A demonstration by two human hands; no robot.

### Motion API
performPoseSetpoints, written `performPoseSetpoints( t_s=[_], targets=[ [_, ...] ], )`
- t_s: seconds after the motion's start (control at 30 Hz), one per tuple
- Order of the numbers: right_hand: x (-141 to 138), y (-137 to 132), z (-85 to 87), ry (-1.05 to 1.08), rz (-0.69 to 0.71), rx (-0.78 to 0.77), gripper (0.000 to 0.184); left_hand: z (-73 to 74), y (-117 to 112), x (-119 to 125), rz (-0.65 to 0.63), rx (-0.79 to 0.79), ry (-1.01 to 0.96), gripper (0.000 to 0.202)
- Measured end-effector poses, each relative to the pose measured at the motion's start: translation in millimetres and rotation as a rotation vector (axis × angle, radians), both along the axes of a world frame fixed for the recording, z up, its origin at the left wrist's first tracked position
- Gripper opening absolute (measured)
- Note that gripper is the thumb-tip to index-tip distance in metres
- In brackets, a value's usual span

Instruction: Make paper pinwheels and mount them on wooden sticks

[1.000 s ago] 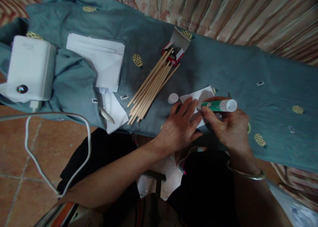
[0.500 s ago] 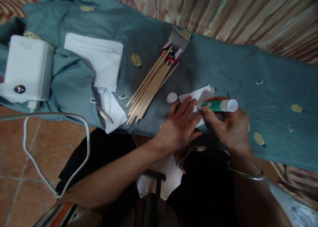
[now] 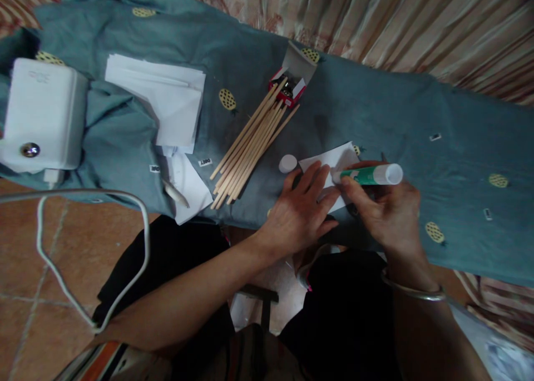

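A small sheet of white paper (image 3: 340, 157) lies flat on the green cloth in front of me. My left hand (image 3: 298, 211) rests on its left part with fingers outstretched, pressing it down. In my right hand (image 3: 384, 206) is a green and white glue stick (image 3: 367, 175), gripped by the barrel and tilted, its tip against the paper. A round white cap (image 3: 287, 163) stands on the cloth just left of the sheet, near my left fingertips.
Several thin wooden sticks (image 3: 250, 153) lie in a bundle, their far ends at an open red box (image 3: 294, 89) with shiny contents. Further left are stacked white papers (image 3: 175, 100), a pen-like white object (image 3: 176, 194), and a white device (image 3: 45, 114) with a cable (image 3: 146, 242).
The glue stick and my right hand have shifted slightly to the right over the paper. My left hand keeps its place on the sheet.
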State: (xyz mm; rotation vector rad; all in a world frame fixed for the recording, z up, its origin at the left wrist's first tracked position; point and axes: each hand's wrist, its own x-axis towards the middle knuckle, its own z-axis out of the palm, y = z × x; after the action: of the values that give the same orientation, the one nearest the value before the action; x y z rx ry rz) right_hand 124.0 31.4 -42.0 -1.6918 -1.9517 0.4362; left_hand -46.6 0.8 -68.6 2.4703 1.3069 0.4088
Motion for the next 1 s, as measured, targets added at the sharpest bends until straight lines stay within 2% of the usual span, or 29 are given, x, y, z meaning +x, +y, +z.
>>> performPoseSetpoints(
  t_s=[1.0],
  targets=[
    [-2.1,6.7,-5.8,0.059,-0.029,-0.018,0.028,-0.5,-0.1,0.4,-0.003,0.015,-0.007,0.053]
  ],
)
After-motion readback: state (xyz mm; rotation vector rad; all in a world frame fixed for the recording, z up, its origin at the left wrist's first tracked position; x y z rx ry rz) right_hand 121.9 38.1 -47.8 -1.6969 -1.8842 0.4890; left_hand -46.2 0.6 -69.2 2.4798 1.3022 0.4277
